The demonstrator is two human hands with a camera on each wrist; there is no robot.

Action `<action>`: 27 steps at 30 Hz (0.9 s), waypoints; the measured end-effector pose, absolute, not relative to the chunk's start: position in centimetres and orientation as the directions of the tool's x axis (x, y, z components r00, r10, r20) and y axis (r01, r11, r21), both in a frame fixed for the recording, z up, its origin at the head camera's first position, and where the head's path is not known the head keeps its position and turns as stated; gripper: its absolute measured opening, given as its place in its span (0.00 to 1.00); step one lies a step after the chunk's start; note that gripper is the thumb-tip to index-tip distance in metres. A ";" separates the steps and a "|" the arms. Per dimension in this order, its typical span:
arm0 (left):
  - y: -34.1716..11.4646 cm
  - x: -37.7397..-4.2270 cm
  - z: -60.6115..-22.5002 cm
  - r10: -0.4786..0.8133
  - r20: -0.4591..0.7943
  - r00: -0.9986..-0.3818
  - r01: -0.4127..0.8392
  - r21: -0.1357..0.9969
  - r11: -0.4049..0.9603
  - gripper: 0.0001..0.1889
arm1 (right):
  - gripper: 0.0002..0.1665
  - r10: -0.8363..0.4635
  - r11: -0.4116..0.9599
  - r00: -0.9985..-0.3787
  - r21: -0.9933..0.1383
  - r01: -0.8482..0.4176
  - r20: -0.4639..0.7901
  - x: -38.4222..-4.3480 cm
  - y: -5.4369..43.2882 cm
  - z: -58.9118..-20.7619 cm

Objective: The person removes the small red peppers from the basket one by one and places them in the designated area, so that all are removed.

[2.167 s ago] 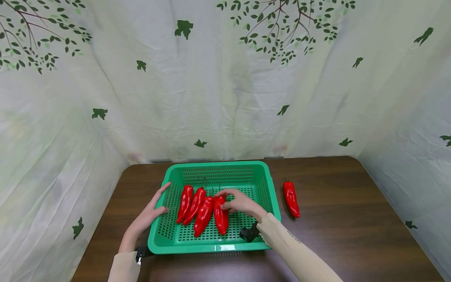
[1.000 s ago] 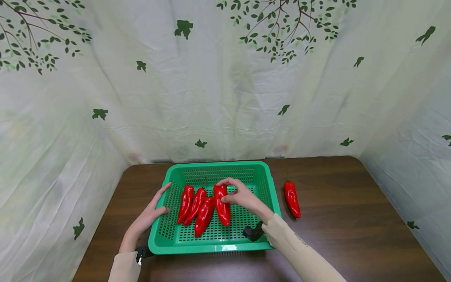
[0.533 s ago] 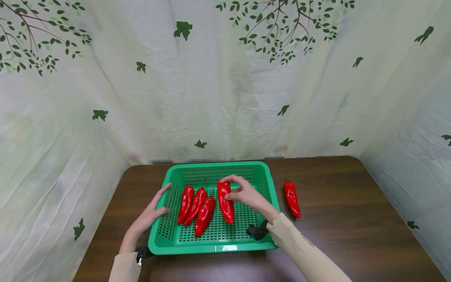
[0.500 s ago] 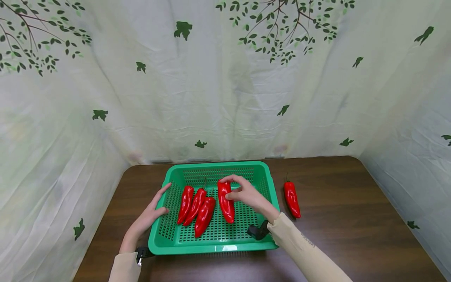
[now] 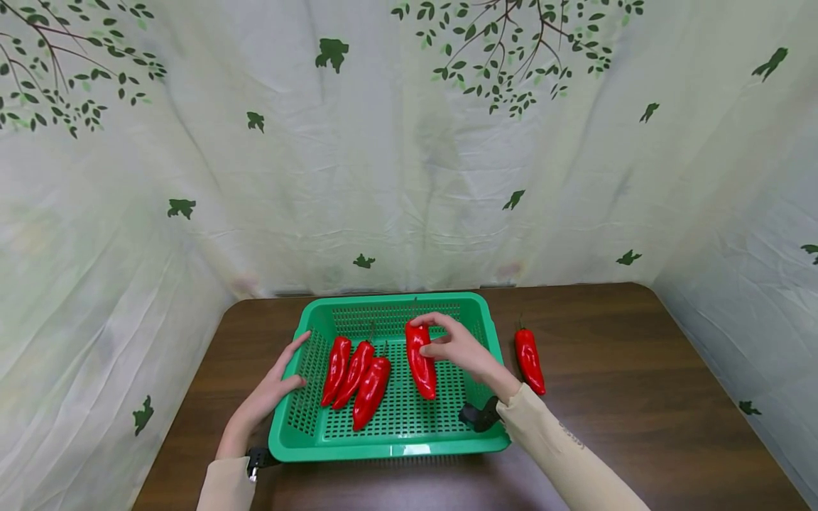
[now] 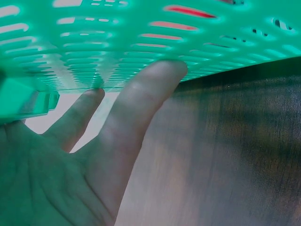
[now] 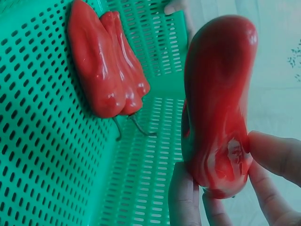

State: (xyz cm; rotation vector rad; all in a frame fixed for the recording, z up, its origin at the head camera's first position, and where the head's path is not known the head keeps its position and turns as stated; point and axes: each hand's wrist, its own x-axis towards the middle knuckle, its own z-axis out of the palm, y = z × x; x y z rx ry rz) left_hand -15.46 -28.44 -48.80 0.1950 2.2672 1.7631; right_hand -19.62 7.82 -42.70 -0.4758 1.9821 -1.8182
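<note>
My right hand (image 5: 461, 349) pinches a shiny red pepper (image 5: 420, 369) between thumb and fingers, over the right half of a green slotted basket (image 5: 358, 452). In the right wrist view the pepper (image 7: 218, 89) fills the near right, its narrow end away from the fingers. Three more red peppers (image 5: 372, 394) lie side by side on the left part of the basket floor. At the basket's left side is my left hand (image 5: 268, 390), fingers extended along the rim. Its thumb (image 6: 150, 89) lies against the slotted outer wall in the left wrist view.
Another red pepper (image 5: 529, 360) lies on the brown wooden table (image 5: 626, 397), right of the basket. A pale curtain (image 5: 409, 177) printed with leaves hangs behind and at both sides.
The pepper in my right hand has come up from beside the other three and moved right and farther back. My left hand and the basket have stayed put.
</note>
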 end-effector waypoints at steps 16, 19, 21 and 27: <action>-28.3 -15.4 -48.6 0.267 -0.117 -0.956 -0.049 0.968 0.248 0.41 | 0.25 -0.478 0.126 -0.875 -0.992 0.023 -0.081 -19.8 9.8 -42.6; -28.4 -15.4 -48.7 0.272 -0.110 -0.956 -0.041 0.968 0.249 0.40 | 0.25 -0.477 0.130 -0.875 -0.991 0.023 -0.083 -19.8 10.4 -42.5; -28.4 -15.4 -48.7 0.272 -0.109 -0.956 -0.040 0.968 0.249 0.40 | 0.25 -0.480 0.127 -0.873 -0.992 0.025 -0.084 -19.8 10.8 -42.5; -28.4 -15.4 -48.7 0.270 -0.111 -0.956 -0.044 0.969 0.242 0.41 | 0.25 -0.472 0.132 -0.877 -0.991 0.033 -0.092 -19.6 11.9 -42.1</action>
